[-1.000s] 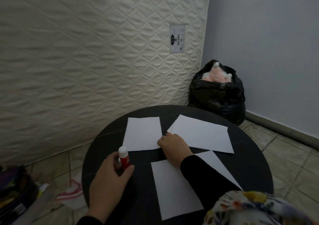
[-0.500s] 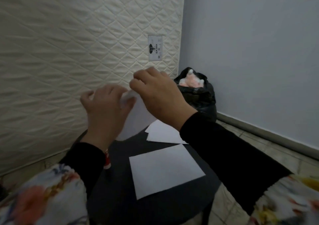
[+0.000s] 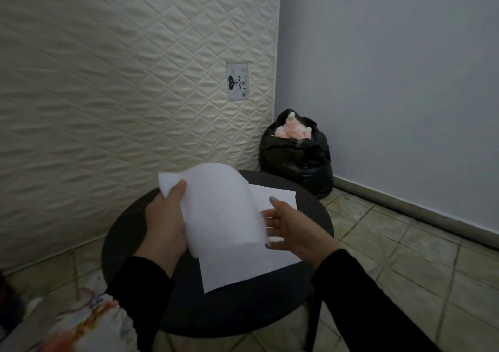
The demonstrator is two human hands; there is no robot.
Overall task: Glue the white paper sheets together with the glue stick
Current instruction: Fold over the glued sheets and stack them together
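Your left hand [image 3: 164, 224] grips 1 white sheet [image 3: 221, 208] by its left edge, thumb curled over the top, lifting it clear of the round black table [image 3: 129, 233], likely to bring it over the others. It bows and blurs. Your right hand [image 3: 291, 227] has fingers spread and straight at the sheet's right edge, steadying it. 2 sheets lie flat: near one [image 3: 243, 265], far one [image 3: 275, 197]. Glue stick not visible.

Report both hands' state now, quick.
Left hand: grips the raised, curling paper sheet.
Right hand: open, fingers straight, at that sheet's edge; contact unclear.
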